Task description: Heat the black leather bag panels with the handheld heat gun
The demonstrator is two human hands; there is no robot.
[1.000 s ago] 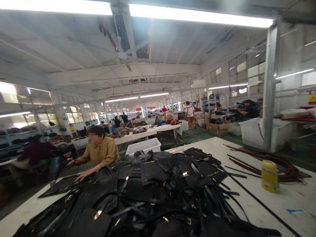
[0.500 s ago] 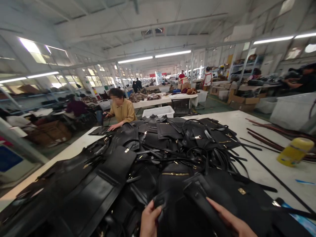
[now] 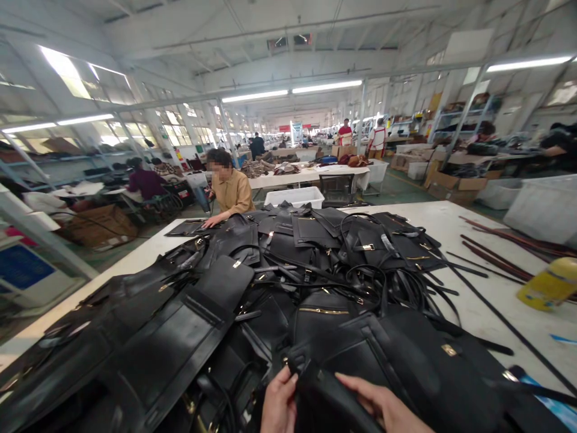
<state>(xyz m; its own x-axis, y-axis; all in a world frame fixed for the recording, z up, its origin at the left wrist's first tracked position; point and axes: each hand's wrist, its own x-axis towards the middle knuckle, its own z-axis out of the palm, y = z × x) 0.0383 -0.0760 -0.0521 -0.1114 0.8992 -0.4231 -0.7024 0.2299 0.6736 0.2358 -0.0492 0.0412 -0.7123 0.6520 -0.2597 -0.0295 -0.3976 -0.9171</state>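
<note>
At the bottom centre, a black leather bag (image 3: 331, 397) is between my two hands in front of a large pile. My left hand (image 3: 280, 400) is closed, pinching the bag's edge near a small gold metal fitting. My right hand (image 3: 381, 404) curls round the bag's right side; some of its fingers and the lower part of the bag are out of sight. Just beyond lies a black panel (image 3: 354, 355) with a stitched rectangular outline. Left of my hands rests a flat black bag piece (image 3: 178, 343) with a gold clasp.
Piled black bags (image 3: 315, 231) with straps and gold zips cover much of the white table (image 3: 444, 219). Brown strips (image 3: 500, 255) and a yellow container (image 3: 547, 285) lie to the right. Across the table, a co-worker (image 3: 229, 189) rests a hand on a black piece. Behind stands a white bin (image 3: 295, 197).
My right hand has moved left, closer to my left hand. The black bag between them has shifted left and turned, uncovering the panel behind it. The view has swung slightly left.
</note>
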